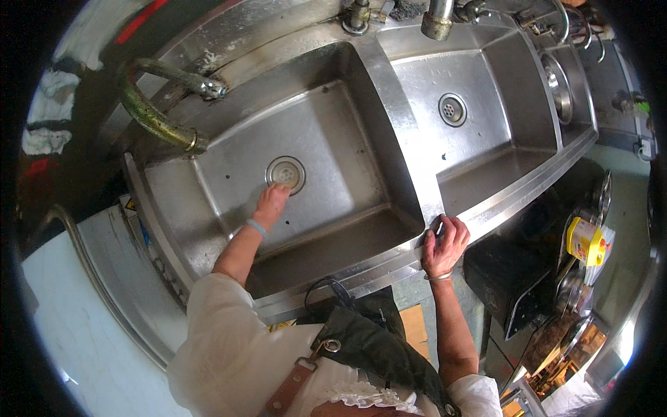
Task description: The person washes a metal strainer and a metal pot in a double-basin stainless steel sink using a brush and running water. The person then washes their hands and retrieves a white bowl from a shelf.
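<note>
My left hand (272, 204) reaches down into the left basin of a stainless steel sink (333, 140), its fingertips at the near edge of a round drain strainer (286, 174). Whether those fingers pinch anything cannot be told. On the front rim, at the divider between two basins, rests my right hand (445, 244), fingers bent over the metal edge; a small dark patch shows beside its thumb. Over the left basin's far left corner curves a stained brass-coloured faucet (156, 125). The right basin (443, 73) has its own drain strainer (452, 110). Small dark specks lie in both basins.
A second faucet spout (437, 23) hangs over the right basin's back edge. At far right stands a yellow plastic jug (584, 241) near metal pans and a black box (508, 276). A metal bowl (557, 88) lies past the right basin. A white surface (68, 292) is at left.
</note>
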`<state>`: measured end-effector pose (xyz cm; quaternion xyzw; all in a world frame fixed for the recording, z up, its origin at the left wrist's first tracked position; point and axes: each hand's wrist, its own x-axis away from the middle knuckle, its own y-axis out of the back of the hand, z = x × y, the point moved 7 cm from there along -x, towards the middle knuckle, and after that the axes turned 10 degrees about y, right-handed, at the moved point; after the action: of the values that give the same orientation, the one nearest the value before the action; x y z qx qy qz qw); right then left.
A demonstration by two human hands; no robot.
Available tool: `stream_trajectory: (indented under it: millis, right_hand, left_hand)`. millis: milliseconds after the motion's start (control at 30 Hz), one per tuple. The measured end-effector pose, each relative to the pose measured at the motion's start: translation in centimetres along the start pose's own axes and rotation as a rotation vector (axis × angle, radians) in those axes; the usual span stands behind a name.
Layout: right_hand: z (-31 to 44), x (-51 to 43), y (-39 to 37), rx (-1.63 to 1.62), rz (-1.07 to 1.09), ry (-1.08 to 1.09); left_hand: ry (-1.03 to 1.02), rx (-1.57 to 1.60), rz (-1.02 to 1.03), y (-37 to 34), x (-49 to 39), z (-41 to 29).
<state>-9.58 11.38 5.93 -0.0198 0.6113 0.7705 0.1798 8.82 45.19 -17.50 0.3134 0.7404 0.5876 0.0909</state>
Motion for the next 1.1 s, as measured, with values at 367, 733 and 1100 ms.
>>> stream_trajectory:
  millis: [367,733,1100]
  right_hand:
    - [-0.1,0.1,-0.3,0.007,0.013,0.014]
    - [-0.2,0.0,-0.3,-0.003,0.004,0.016]
    - [-0.2,0.0,-0.4,-0.006,0.024,0.013]
  left_hand:
    - [0.297,-0.059,0.034,-2.2,-6.0,3.8]
    - [0.115,-0.206,0.012,-2.2,-6.4,1.5]
    - [-0.049,-0.264,0.026,-2.1,-6.6,1.1]
